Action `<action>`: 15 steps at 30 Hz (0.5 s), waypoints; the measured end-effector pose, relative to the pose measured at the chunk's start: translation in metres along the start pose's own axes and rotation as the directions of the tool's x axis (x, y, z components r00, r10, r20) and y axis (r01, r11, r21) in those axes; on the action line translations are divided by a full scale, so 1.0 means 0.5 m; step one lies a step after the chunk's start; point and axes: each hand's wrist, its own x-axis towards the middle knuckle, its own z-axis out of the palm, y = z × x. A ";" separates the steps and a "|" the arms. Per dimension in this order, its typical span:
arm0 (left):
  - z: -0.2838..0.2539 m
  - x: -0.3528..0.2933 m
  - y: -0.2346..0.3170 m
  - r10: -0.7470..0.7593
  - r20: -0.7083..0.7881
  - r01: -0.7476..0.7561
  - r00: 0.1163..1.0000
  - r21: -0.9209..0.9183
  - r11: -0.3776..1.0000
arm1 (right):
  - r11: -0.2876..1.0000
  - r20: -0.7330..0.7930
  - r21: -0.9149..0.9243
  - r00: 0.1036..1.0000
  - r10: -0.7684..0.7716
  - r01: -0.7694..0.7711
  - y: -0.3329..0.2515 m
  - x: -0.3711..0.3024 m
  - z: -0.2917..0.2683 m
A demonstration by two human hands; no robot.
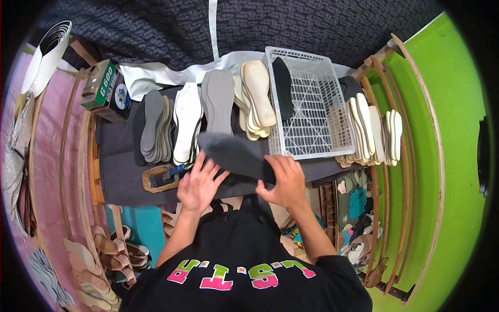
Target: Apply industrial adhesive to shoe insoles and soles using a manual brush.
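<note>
My right hand grips one end of a dark grey insole, thumb below and fingers over the edge, and holds it raised above the table's near side. Fingers spread, my left hand is open at the insole's lower left side; whether the fingertips touch it I cannot tell. Behind the held insole, stacks of insoles line the table: dark grey, white, lighter grey and cream. A white plastic crate stands right of them, with a black insole leaning inside its left wall.
Left of my hands sits a shallow tray with a blue-handled brush. A green and black metal can stands at the far left corner. More cream insoles are right of the crate. Wooden racks flank both sides.
</note>
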 end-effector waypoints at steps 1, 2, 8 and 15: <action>0.025 0.043 -0.001 -0.042 0.060 0.039 0.997 0.057 0.998 | 1.000 -0.010 -0.014 1.000 0.007 -0.008 0.005 -0.001 -0.014; 0.051 0.085 0.005 -0.079 0.107 0.066 0.991 0.120 0.991 | 0.997 -0.069 -0.017 0.995 0.078 -0.080 0.007 0.000 -0.021; 0.161 0.333 -0.051 -0.241 0.171 0.151 0.955 0.421 0.894 | 0.943 -0.224 -0.077 0.928 0.299 -0.322 0.074 0.027 -0.037; 0.219 0.624 -0.113 -0.224 0.029 0.129 0.974 0.740 0.660 | 0.887 -0.154 -0.044 0.880 0.449 -0.460 0.228 0.192 -0.042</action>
